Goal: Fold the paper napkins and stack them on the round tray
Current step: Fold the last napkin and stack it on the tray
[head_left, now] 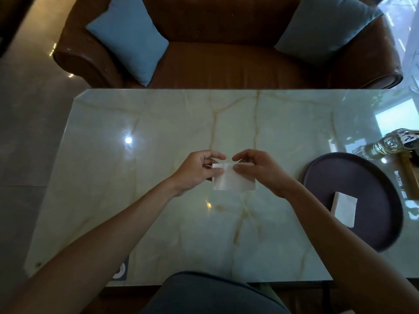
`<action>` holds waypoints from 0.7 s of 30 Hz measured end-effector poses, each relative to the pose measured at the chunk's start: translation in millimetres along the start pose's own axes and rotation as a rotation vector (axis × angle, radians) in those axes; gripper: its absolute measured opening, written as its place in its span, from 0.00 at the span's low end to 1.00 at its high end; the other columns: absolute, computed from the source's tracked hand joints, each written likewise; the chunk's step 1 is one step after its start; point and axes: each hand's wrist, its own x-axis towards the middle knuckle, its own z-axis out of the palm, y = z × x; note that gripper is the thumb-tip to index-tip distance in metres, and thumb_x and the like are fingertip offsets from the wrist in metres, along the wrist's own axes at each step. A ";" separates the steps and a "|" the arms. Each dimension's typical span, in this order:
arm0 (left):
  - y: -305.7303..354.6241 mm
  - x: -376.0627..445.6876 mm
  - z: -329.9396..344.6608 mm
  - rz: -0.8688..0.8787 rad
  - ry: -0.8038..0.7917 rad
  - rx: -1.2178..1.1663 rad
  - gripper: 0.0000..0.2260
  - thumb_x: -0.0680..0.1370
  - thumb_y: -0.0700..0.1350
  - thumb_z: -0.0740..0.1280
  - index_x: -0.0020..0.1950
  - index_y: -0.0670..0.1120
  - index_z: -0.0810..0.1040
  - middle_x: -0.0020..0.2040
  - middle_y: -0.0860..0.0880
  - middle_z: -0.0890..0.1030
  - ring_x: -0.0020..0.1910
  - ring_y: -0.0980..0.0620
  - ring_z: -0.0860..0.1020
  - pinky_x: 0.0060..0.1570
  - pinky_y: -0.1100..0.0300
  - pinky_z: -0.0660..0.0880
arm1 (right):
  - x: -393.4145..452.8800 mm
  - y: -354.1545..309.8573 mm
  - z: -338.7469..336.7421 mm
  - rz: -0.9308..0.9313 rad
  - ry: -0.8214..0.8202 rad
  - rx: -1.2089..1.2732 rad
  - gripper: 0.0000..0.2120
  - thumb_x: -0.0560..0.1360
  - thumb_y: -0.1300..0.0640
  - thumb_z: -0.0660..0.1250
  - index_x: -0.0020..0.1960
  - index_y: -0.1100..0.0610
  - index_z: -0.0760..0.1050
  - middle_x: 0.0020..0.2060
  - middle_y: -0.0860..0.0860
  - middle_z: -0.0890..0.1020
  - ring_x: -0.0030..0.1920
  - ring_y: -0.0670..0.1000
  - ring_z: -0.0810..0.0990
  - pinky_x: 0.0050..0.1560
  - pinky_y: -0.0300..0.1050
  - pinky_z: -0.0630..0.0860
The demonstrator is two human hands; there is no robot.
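A white paper napkin [233,181] is held over the middle of the marble table [158,132]. My left hand [197,172] pinches its top left corner and my right hand [258,171] pinches its top edge, thumbs almost meeting. The napkin hangs down from my fingers as a small rectangle. To the right lies a dark round tray [362,177] with a folded white napkin [344,208] on its near part.
A clear glass bottle [385,143] and other small items lie at the table's right edge behind the tray. A brown leather sofa [226,62] with two blue cushions stands beyond the far edge. A dark seat back [210,293] is below my arms.
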 end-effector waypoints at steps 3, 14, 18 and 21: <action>1.7 2.2 -1.5 0.010 0.014 0.037 0.16 0.75 0.35 0.74 0.62 0.44 0.80 0.51 0.40 0.85 0.48 0.50 0.84 0.49 0.57 0.81 | 2.3 -5.2 1.1 -0.002 -0.005 -0.138 0.05 0.76 0.59 0.73 0.51 0.54 0.81 0.43 0.48 0.83 0.40 0.44 0.81 0.41 0.39 0.77; 1.1 1.9 -4.6 -0.006 0.039 0.104 0.14 0.76 0.35 0.74 0.61 0.40 0.82 0.41 0.51 0.79 0.37 0.59 0.80 0.50 0.61 0.80 | 6.6 -7.1 2.3 -0.054 0.038 -0.244 0.03 0.77 0.56 0.72 0.45 0.53 0.83 0.41 0.46 0.84 0.38 0.39 0.80 0.39 0.35 0.74; -0.1 1.6 -4.4 -0.006 0.078 0.115 0.08 0.78 0.37 0.72 0.57 0.41 0.84 0.40 0.52 0.84 0.41 0.54 0.84 0.51 0.60 0.81 | 6.8 -4.8 3.0 -0.038 0.009 -0.231 0.04 0.77 0.55 0.71 0.47 0.54 0.83 0.44 0.50 0.86 0.41 0.44 0.81 0.42 0.40 0.77; 0.6 1.5 -6.3 0.004 0.089 0.142 0.08 0.77 0.37 0.72 0.56 0.42 0.84 0.39 0.54 0.83 0.41 0.56 0.83 0.50 0.61 0.81 | 7.5 -3.9 1.9 -0.026 -0.021 -0.212 0.04 0.77 0.55 0.72 0.47 0.55 0.84 0.44 0.52 0.86 0.41 0.45 0.82 0.44 0.42 0.78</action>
